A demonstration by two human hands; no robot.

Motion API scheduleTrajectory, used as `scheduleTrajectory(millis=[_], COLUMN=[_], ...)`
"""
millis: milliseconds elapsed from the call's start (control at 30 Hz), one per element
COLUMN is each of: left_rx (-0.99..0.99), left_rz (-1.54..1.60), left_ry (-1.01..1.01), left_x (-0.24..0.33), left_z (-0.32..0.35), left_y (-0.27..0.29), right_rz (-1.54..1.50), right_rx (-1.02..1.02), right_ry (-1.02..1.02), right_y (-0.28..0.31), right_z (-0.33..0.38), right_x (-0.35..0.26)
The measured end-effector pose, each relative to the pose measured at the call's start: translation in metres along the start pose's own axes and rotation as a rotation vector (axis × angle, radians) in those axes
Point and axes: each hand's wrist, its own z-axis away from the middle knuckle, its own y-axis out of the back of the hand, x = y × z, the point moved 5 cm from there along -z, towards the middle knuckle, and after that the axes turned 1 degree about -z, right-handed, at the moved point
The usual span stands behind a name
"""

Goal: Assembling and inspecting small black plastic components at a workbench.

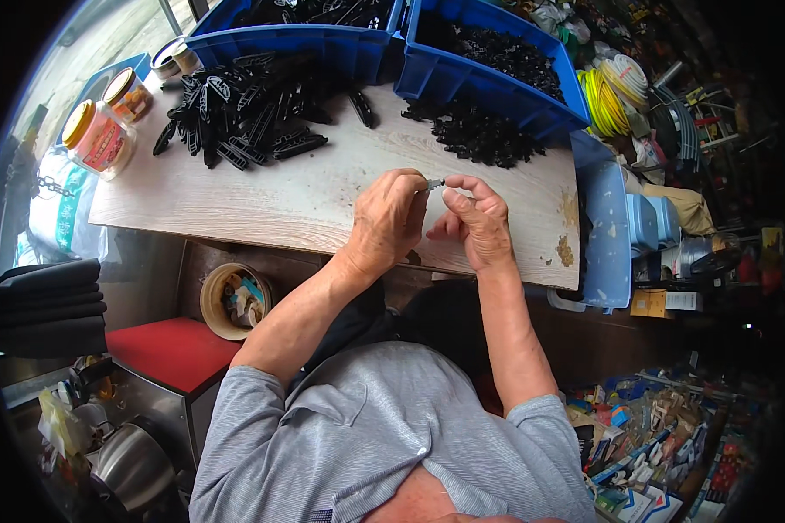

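Note:
My left hand (387, 216) is closed around a black plastic part, and only its narrow dark end (434, 184) sticks out past the fingertips. My right hand (480, 218) meets that end with thumb and index finger drawn together; whatever lies between them is too small to make out. Both hands are over the front of the pale wood-grain table (314, 205). Beyond the left hand lies a heap of long black plastic parts (244, 109), with one single part (362, 108) beside it. A heap of small black plastic pieces (488, 138) lies beyond the right hand.
Two blue bins, one with long black parts (340, 54) and one with small pieces (445, 78), stand along the back. Lidded jars (100, 144) stand at the table's left. Below are a bucket (214, 301) and a red-topped cabinet (174, 353). Clutter fills the right side.

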Motion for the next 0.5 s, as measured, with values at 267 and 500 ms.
scheduleTrajectory(millis=[267, 500], left_rx=[-0.11, 0.044], left_rz=[0.028, -0.716], left_ry=[-0.025, 0.056], left_x=[0.002, -0.06], left_z=[0.002, -0.018], left_y=[0.001, 0.087], right_rz=[-0.009, -0.016], right_rx=[0.021, -0.005], right_ry=[0.012, 0.048], right_y=[-0.003, -0.003], right_z=[0.0, 0.0], right_x=[0.002, 0.004])
